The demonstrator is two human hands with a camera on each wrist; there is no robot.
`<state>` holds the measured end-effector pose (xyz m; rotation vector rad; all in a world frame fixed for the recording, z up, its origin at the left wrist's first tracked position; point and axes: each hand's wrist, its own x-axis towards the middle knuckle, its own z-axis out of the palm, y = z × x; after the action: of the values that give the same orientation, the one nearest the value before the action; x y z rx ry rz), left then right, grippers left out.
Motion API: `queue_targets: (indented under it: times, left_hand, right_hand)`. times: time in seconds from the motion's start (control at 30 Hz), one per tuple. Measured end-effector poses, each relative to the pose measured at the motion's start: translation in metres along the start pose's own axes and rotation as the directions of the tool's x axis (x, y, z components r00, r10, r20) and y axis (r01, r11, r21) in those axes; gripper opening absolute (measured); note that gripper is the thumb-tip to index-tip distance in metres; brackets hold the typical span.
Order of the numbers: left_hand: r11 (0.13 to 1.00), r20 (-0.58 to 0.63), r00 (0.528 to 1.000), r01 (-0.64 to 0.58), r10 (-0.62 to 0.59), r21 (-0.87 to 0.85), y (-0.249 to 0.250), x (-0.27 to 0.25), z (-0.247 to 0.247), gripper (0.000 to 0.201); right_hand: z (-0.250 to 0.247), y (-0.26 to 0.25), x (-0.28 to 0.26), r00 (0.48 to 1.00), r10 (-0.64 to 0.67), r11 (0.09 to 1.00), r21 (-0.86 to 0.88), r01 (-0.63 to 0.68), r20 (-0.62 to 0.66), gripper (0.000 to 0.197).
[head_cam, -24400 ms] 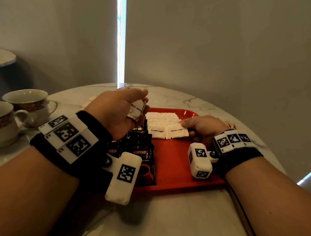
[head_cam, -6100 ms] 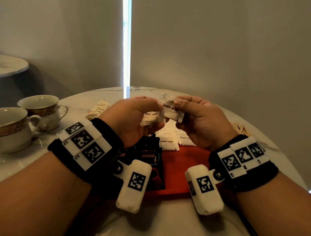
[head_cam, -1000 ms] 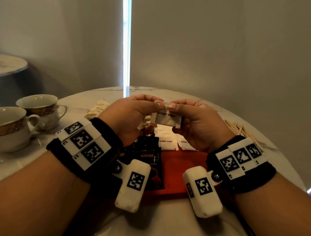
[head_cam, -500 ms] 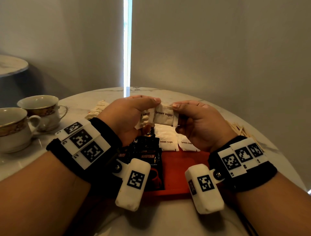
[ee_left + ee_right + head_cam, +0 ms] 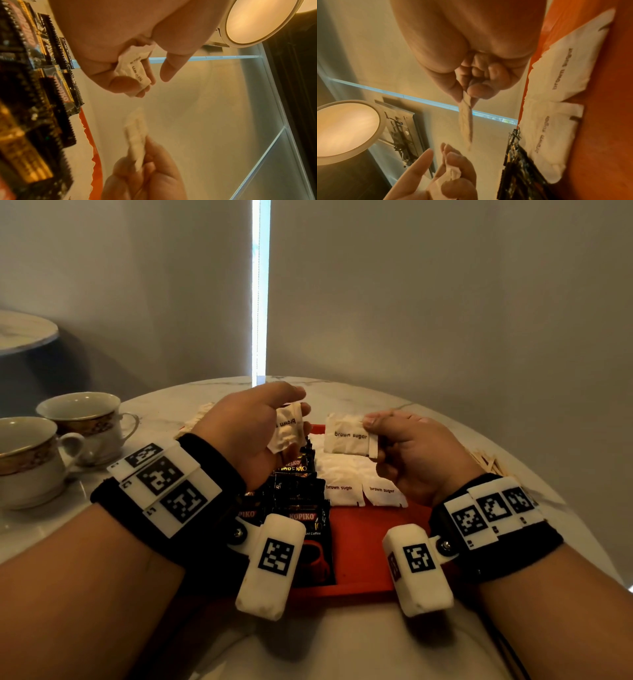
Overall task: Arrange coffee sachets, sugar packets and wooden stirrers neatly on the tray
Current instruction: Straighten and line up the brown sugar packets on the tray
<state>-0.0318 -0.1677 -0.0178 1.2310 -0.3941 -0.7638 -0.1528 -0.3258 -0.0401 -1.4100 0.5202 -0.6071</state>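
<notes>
Above the red tray, my left hand grips a few white brown-sugar packets, bunched in its curled fingers. My right hand pinches a single brown-sugar packet by its right edge, held flat and apart from the left hand; the same packet shows edge-on in the right wrist view. On the tray, black Kopiko coffee sachets lie in a column on the left, and white sugar packets lie in rows beside them. Wooden stirrers lie on the table right of the tray.
Two gold-trimmed cups on saucers stand at the table's left. More white packets lie on the marble table behind my left hand. A grey wall stands close behind the table's far edge.
My hands have parted. The single packet that both hands held together half a second ago is in my right hand alone, moved right; my left hand keeps its bunch.
</notes>
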Motion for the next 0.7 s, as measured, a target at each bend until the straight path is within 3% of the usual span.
queue_targets:
  times: [0.2,0.4,0.7]
  left_hand:
    - [1.0,-0.018,1.0,0.001,-0.001,-0.008,0.002,-0.004,0.001,0.022]
    - [1.0,-0.01,1.0,-0.001,0.0,-0.02,0.004,-0.009,0.003,0.016]
    - [0.996,0.022,1.0,-0.011,0.013,-0.087,0.005,-0.013,0.005,0.017]
  right_hand:
    - [-0.012,0.002,-0.002,0.979,0.202,0.936,-0.301,-0.182,0.035,0.011]
    - [-0.014,-0.003,-0.008,0.924,0.363,0.845,-0.461,-0.27,0.124,0.014]
    - [-0.012,-0.003,-0.005,0.915,0.381,0.814,-0.516,-0.266,0.13,0.018]
